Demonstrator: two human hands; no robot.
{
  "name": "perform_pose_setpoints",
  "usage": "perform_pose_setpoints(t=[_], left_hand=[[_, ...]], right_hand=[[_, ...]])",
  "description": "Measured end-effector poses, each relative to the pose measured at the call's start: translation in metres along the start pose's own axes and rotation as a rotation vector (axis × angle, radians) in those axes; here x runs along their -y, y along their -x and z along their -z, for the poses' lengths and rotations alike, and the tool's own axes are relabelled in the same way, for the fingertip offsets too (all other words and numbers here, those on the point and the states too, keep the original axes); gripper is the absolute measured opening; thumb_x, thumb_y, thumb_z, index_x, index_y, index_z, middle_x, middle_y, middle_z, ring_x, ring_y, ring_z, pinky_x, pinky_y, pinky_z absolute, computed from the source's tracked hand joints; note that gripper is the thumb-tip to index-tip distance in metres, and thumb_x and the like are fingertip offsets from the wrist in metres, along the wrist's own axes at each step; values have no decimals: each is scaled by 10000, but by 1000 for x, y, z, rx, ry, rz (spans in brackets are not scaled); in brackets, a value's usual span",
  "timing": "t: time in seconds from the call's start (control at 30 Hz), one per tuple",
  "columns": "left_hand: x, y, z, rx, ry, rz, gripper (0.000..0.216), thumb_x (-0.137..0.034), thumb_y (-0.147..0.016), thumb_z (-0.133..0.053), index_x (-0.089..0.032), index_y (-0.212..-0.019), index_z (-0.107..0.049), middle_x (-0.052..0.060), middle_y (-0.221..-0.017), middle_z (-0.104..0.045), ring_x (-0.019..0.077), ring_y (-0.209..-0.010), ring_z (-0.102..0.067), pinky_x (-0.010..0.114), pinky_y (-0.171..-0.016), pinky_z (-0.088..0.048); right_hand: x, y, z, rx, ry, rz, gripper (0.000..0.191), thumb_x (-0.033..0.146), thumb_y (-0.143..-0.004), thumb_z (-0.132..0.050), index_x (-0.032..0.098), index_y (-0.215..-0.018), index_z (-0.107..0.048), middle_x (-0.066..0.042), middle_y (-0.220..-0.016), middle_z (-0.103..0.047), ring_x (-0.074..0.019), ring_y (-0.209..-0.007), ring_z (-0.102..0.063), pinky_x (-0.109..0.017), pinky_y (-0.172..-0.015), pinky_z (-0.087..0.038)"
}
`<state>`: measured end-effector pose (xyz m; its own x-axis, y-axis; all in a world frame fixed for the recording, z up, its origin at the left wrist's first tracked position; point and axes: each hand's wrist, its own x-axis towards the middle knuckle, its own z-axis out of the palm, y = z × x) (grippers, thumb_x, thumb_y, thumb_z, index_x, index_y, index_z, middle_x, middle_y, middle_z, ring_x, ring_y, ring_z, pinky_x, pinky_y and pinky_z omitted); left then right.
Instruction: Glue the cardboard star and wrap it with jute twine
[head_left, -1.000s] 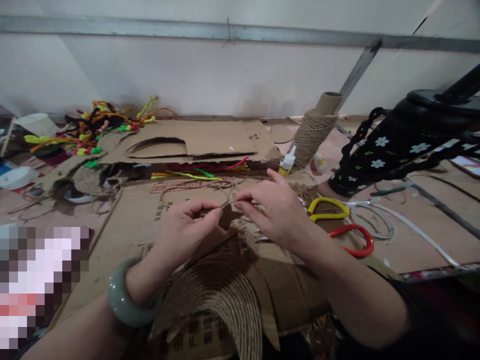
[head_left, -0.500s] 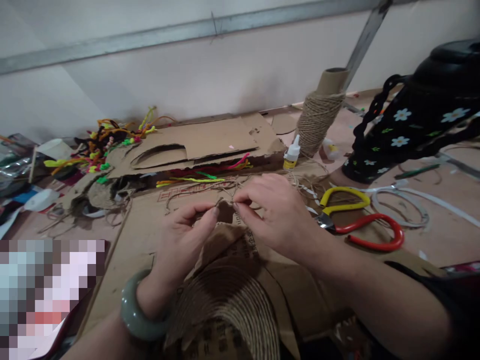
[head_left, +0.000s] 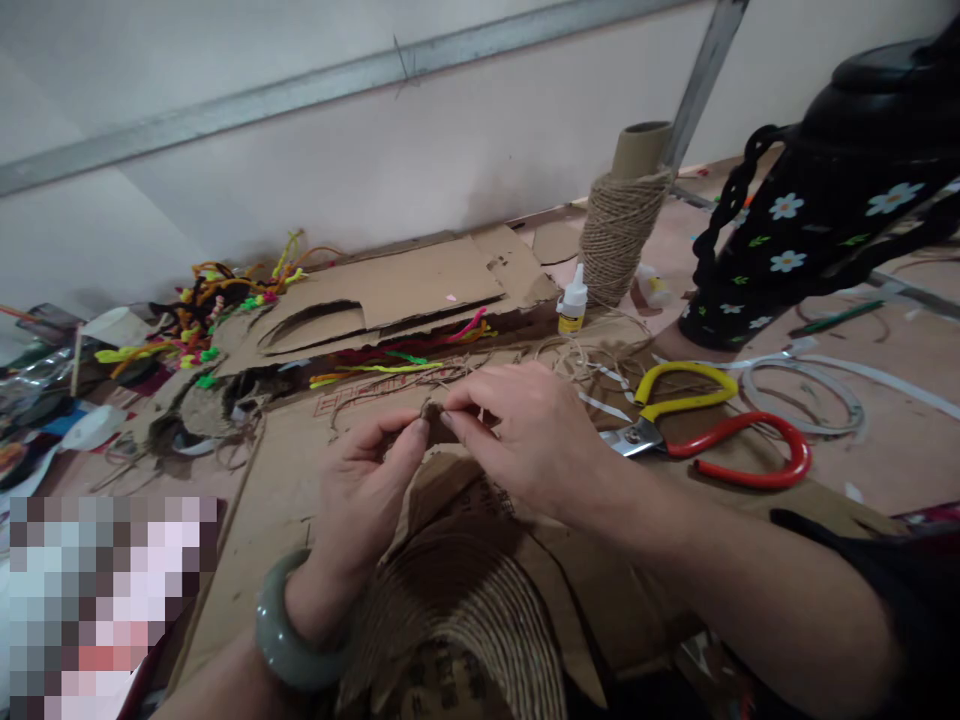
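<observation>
The person's L hand (head_left: 371, 475) & R hand (head_left: 529, 430) both pinch jute twine (head_left: 432, 408) (tiny bit visible). Twine-covered arch (head_left: 517, 600) at 6 o'clock, red-and-yellow-handled scissors (head_left: 644, 437) approx. 3.

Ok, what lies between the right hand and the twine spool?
In the head view, a small bottle and loose twine lie between the right hand and twine spool.

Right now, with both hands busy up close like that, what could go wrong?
The left hand and right hand meet fingertip to fingertip over a bit of twine, so a small slip might lose the grip.
The scissors lie close beside the right hand, blades toward it; a sideways move could nick the skin.
Loose strands lie tangled just beyond the right hand, near a small upright bottle; a snag might tip it.
</observation>
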<state>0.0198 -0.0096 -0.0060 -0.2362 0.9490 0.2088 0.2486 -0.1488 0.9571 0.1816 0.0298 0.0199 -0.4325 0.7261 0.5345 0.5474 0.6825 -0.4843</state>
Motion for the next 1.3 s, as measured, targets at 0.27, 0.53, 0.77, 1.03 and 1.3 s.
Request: perform_pose_setpoints(t=[0.27,0.53,0.77,1.03,1.3], left_hand=[[-2,0,-1,3,-27,-1,114,-291,-765,-652,-202,-823,-693,7,-773,-726,169,-717,-658,289,-699,-543],[-3,0,0,3,-53,7,118,-297,-749,-671,-193,-797,-703,-1,-739,-717,147,-693,-630,257,-674,-518],[-6,1,-1,55,-47,-5,102,-292,-755,-669,-205,-793,-705,-1,-750,-722,148,-707,-639,260,-689,-521],[-6,-4,4,152,-115,0,69,-291,-733,-686,-235,-749,-723,-8,-704,-719,150,-660,-636,263,-641,-511],[-1,-3,9,241,-62,41,87,-310,-769,-663,-266,-793,-734,-4,-751,-720,142,-691,-621,259,-678,-492]], right_hand=[[4,2,3,34,46,26,227,259,-884,-454,178,-812,-653,-23,-791,-702,-157,-740,-619,-295,-689,-365],[2,-1,3,67,56,-8,217,270,-887,-469,182,-793,-643,-16,-796,-705,-157,-731,-609,-293,-689,-363],[3,0,3,50,13,-96,130,280,-857,-521,198,-861,-621,16,-706,-660,-124,-625,-530,-263,-628,-336],[-7,-1,10,112,73,50,92,276,-842,-573,208,-836,-634,18,-740,-671,-131,-698,-565,-279,-669,-317],[-14,-6,13,202,-28,97,120,229,-831,-574,192,-837,-688,-17,-796,-664,-138,-780,-560,-267,-712,-372]])
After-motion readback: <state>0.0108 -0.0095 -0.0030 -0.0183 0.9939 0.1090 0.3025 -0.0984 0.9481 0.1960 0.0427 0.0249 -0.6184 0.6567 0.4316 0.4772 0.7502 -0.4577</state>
